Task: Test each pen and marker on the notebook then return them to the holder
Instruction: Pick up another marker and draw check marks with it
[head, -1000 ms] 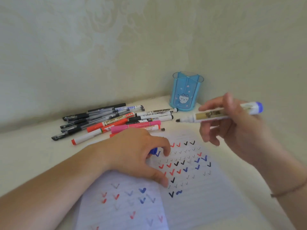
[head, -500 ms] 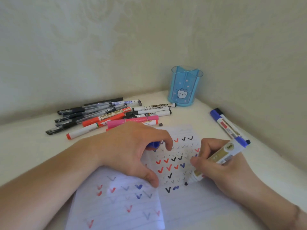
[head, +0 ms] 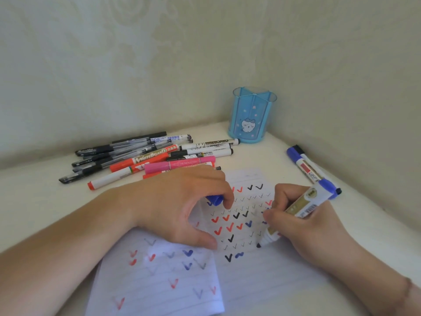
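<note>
My right hand (head: 303, 226) grips a blue whiteboard marker (head: 300, 210), tilted, its dark tip touching the notebook page (head: 262, 277) among red, black and blue tick marks. My left hand (head: 180, 208) presses down on the page and holds the marker's blue cap (head: 215, 199) under its fingers. The blue translucent pen holder (head: 251, 117) stands empty at the back, near the corner of the walls.
A pile of pens and markers (head: 145, 158) lies on the table behind my left hand. Two capped markers (head: 305, 166), one blue and one black, lie to the right along the wall. Walls close in the back and right side.
My right hand came down from mid-air and brought the uncapped marker to the page; its tip now rests on the paper. My left hand stayed put on the notebook.
</note>
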A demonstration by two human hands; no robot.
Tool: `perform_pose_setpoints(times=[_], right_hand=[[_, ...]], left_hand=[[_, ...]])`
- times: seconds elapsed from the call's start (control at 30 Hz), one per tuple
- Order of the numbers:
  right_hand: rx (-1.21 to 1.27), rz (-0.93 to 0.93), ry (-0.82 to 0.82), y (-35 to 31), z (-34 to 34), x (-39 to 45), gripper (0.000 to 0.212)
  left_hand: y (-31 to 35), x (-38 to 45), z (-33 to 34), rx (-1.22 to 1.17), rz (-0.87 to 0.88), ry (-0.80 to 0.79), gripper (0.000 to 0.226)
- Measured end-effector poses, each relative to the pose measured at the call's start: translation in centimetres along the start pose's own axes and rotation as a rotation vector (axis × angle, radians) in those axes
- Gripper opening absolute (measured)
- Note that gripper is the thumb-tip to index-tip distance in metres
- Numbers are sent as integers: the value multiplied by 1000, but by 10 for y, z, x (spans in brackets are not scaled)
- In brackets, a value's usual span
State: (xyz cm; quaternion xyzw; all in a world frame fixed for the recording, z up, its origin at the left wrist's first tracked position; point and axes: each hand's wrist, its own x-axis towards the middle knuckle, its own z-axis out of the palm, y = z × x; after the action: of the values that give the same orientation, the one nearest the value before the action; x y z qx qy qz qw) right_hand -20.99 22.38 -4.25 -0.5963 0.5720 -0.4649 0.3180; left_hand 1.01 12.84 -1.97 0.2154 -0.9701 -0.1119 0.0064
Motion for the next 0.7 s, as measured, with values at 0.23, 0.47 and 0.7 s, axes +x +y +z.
perform_pose_setpoints(times=[0.23,0.47,0.7], right_hand=[[416,-70,63,-7,-7,5,43],[417,-118,43,-7,-12,5,22],[380,-65,16,-7,-8,5,16]], left_hand=[[-3,9,16,-202,9,323,39],[-11,13,20,-156,-19,438,45],[-7,12,19,-197,136,496,48]])
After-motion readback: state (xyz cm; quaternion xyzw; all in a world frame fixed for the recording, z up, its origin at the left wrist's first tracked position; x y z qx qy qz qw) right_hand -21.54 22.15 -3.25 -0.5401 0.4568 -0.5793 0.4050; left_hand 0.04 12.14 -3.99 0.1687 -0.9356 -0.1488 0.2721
